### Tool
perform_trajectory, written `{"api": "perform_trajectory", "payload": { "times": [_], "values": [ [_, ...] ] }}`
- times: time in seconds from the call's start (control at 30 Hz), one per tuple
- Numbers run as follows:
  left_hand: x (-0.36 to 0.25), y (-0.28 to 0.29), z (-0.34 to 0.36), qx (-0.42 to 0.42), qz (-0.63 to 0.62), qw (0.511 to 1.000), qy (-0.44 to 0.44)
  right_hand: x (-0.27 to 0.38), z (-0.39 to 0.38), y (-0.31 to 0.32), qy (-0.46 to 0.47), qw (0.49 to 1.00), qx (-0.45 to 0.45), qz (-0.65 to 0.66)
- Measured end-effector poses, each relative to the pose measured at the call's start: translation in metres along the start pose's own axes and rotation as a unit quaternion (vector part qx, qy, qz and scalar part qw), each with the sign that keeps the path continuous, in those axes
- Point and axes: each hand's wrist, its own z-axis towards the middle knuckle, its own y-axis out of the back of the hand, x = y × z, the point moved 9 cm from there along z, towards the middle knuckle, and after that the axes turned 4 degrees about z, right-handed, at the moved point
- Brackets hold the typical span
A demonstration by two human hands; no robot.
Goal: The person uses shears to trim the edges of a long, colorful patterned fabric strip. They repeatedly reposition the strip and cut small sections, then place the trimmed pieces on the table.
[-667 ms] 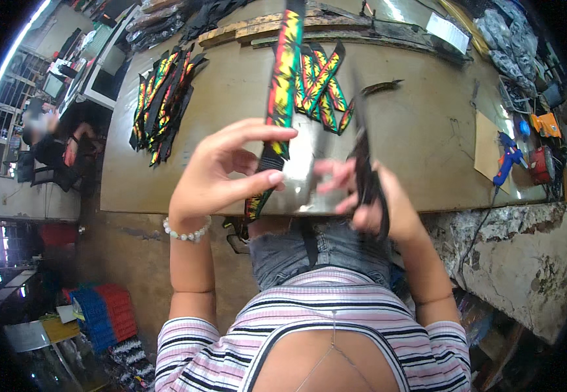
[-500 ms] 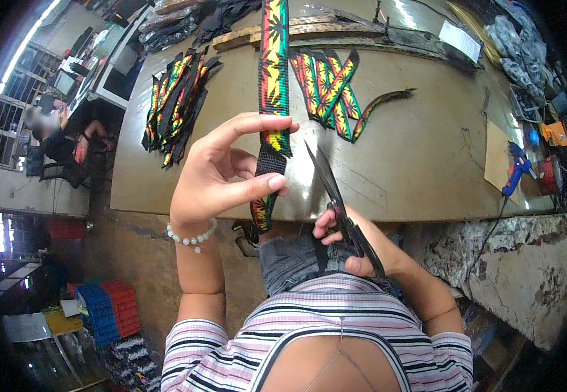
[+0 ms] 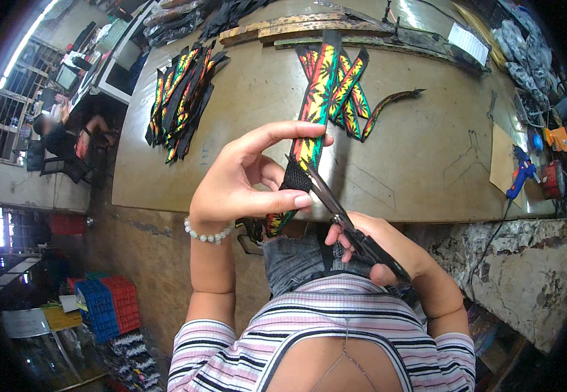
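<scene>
My left hand pinches a strap of patterned webbing, black-edged with red, yellow and green bands and dark leaf shapes. Its far end extends over the table, while its near end hangs toward my lap. Between my thumb and fingers lies a folded black woven section. In my right hand is a pair of black scissors, its blades parted around the strap at the edge of that black section. Beyond the hands, one pile of cut straps lies on the table, and another strap pile lies to the left.
The brown table has wooden bars along its back. On the right are a blue glue gun, a red round object and a white paper. A person sits at far left. Stacked crates stand lower left.
The scissors have moved up to the strap, and their blades now straddle it. My left hand has shifted right, and the strap's far end has tilted and come down into view.
</scene>
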Motion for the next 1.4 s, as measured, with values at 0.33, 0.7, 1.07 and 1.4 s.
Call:
{"api": "perform_trajectory", "payload": {
  "times": [0.33, 0.7, 1.07, 1.4],
  "values": [
    [0.024, 0.004, 0.003, 0.031, -0.037, 0.998, 0.031, -0.012, -0.005, -0.015, -0.064, 0.987, -0.013, 0.144],
    [0.039, -0.005, 0.016, 0.040, 0.040, 0.995, 0.078, -0.015, -0.016, -0.005, -0.037, 0.995, -0.027, 0.090],
    [0.052, -0.007, 0.018, -0.008, 0.004, 0.995, 0.095, -0.019, -0.015, 0.003, -0.047, 0.994, -0.063, 0.079],
    [0.051, -0.008, 0.018, 0.005, -0.011, 0.998, 0.067, -0.031, -0.023, 0.004, -0.118, 0.981, -0.092, 0.123]
  ]
}}
